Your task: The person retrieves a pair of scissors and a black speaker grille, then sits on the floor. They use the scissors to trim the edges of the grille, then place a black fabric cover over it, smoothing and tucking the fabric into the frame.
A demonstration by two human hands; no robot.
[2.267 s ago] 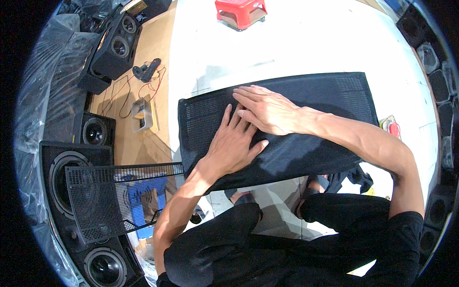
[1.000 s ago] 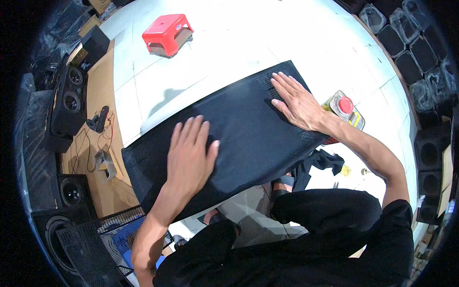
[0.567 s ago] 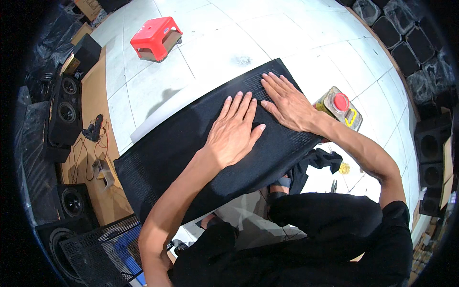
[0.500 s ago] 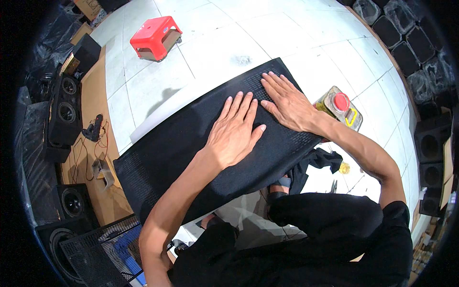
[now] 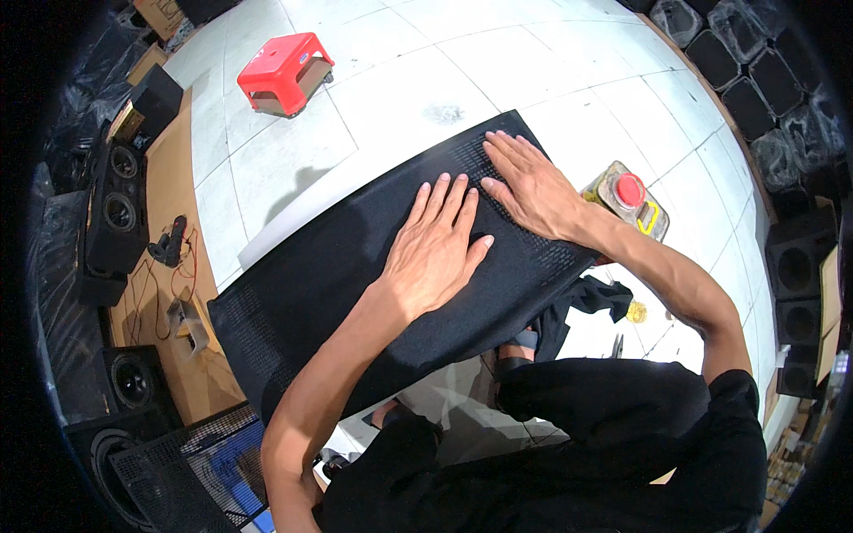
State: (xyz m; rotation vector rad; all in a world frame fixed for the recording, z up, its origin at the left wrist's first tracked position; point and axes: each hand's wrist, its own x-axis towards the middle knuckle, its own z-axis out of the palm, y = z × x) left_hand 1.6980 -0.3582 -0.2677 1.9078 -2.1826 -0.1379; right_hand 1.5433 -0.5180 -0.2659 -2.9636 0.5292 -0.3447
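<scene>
A long panel covered in black cloth (image 5: 311,311) lies slantwise in front of me, with a perforated pattern showing through near both ends. Flat on its middle rests my left hand (image 5: 431,253), fingers stretched out. My right hand (image 5: 530,188) lies palm down close to the far right end, its fingers extended over the dotted area. Neither hand grips anything. Along the panel's far side a white sheet or board edge (image 5: 302,200) sticks out. Loose black cloth (image 5: 600,300) hangs below the right end.
A red plastic stool (image 5: 283,69) stands on the white tiled floor. Right of the panel is a jerrycan (image 5: 631,200) with a red cap. Speaker boxes (image 5: 120,200) and a drill (image 5: 171,242) line the left side, near a black mesh grille (image 5: 178,471). Scissors (image 5: 617,346) lie at right.
My right hand has shifted very slightly left on the cloth. My left hand stays about where it was, and the whole view has moved a little.
</scene>
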